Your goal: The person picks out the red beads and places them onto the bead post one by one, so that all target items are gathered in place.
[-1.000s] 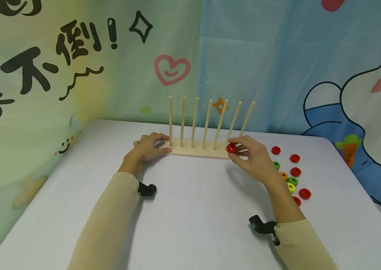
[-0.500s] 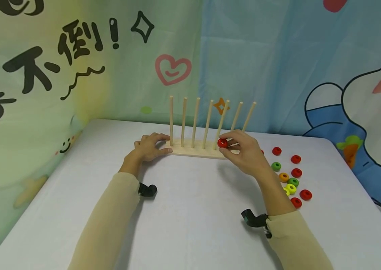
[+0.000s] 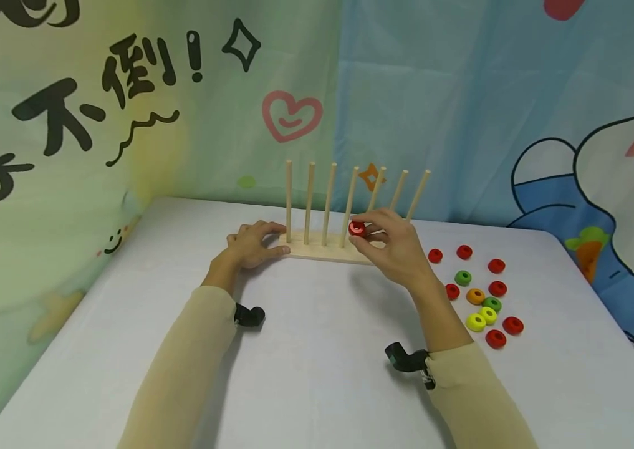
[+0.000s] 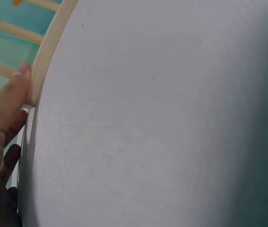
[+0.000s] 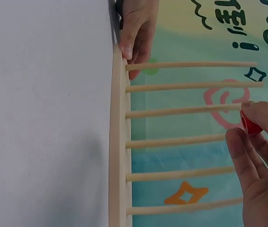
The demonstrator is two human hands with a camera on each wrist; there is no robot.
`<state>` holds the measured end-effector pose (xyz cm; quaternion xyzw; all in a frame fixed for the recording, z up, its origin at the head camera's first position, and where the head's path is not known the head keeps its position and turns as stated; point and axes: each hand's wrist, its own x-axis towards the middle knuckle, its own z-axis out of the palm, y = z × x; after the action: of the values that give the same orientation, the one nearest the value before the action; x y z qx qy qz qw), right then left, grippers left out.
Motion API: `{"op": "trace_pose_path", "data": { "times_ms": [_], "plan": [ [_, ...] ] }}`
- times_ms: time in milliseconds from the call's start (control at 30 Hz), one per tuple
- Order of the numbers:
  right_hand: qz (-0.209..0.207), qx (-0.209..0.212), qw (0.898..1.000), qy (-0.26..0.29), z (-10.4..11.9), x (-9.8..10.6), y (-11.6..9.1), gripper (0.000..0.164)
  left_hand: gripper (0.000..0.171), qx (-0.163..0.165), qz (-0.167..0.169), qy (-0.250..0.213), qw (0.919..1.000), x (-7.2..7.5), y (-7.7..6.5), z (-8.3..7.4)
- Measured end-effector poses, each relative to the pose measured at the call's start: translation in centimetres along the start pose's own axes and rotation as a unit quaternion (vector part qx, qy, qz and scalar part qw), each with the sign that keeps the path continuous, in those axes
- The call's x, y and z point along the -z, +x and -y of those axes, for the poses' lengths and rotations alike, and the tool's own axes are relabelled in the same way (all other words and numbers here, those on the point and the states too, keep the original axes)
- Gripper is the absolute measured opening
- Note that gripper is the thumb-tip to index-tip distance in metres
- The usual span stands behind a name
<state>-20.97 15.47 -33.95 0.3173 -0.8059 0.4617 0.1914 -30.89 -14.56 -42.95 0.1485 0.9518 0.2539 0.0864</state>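
A pale wooden peg rack (image 3: 328, 252), a flat base with several upright dowels, stands near the back of the table. My left hand (image 3: 252, 244) holds the left end of its base, and the left wrist view has the thumb (image 4: 12, 97) along the base's front edge. Between thumb and fingertips my right hand (image 3: 392, 244) pinches a red ring-shaped bead (image 3: 356, 229), raised in front of the rack's middle dowels. In the right wrist view this red bead (image 5: 250, 124) is close to the dowels' upper ends; whether it touches one I cannot tell.
Right of my right forearm lie several loose beads: red (image 3: 496, 266), green (image 3: 463, 278), orange (image 3: 475, 296) and yellow (image 3: 476, 322). A printed cloth (image 3: 417, 93) hangs behind the white table (image 3: 305, 374).
My right hand has moved left along the rack with the red bead, rising slightly, and more loose beads show behind the forearm. The left hand stays at the base's left end.
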Motion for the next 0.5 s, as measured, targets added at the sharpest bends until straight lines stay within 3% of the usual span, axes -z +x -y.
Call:
{"op": "trace_pose_path", "data": {
  "times_ms": [500],
  "plan": [
    [-0.012, -0.025, 0.999, 0.019, 1.4, -1.5, 2.9, 0.028, 0.063, -0.005, -0.009, -0.009, 0.9999, 0.2, -0.1, 0.2]
  ]
}}
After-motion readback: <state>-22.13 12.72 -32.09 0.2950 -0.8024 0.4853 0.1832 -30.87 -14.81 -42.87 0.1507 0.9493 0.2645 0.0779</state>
